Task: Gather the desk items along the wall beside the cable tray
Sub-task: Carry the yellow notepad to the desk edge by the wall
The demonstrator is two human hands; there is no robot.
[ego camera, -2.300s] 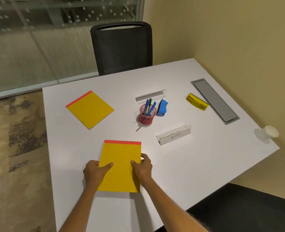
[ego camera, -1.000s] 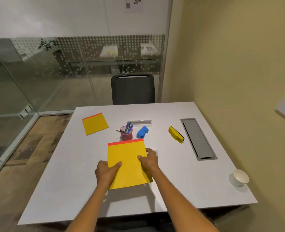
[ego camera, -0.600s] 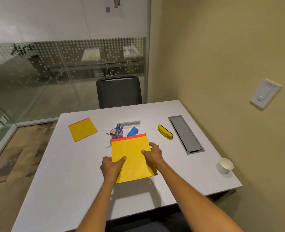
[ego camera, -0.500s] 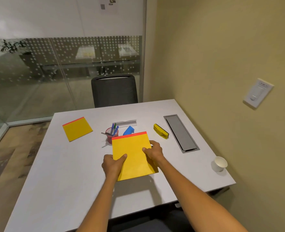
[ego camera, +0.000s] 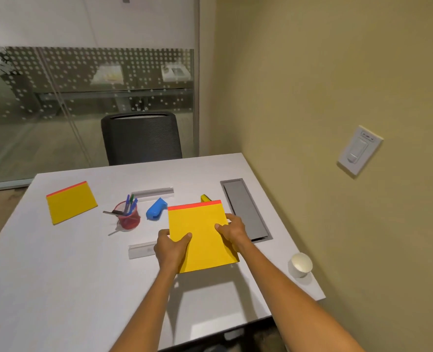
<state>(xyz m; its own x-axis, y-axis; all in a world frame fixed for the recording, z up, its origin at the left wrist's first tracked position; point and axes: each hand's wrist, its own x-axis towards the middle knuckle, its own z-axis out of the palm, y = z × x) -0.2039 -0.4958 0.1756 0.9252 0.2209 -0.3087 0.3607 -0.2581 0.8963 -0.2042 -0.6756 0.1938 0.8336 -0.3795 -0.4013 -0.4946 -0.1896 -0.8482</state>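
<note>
A yellow notepad (ego camera: 200, 232) with a red top strip is lifted above the white desk (ego camera: 58, 275), casting a shadow below it. My left hand (ego camera: 171, 250) grips its left edge and my right hand (ego camera: 232, 231) its right edge. The grey cable tray (ego camera: 244, 207) is set into the desk just right of the pad, near the wall. A second yellow notepad (ego camera: 69, 201) lies at the far left. A red pen cup (ego camera: 128, 217), a blue stapler (ego camera: 156, 209) and a yellow item (ego camera: 205, 198), mostly hidden behind the pad, stand mid-desk.
Two clear name holders lie on the desk, one at the back (ego camera: 152, 193), one (ego camera: 141, 250) left of my left hand. A white paper cup (ego camera: 301, 263) stands near the right front corner. A black chair (ego camera: 141, 137) faces the far edge; a wall switch (ego camera: 359, 149) is on the right.
Both hands lifted the notepad off the desk and carried it to the right, close to the cable tray. It now hides most of the yellow item.
</note>
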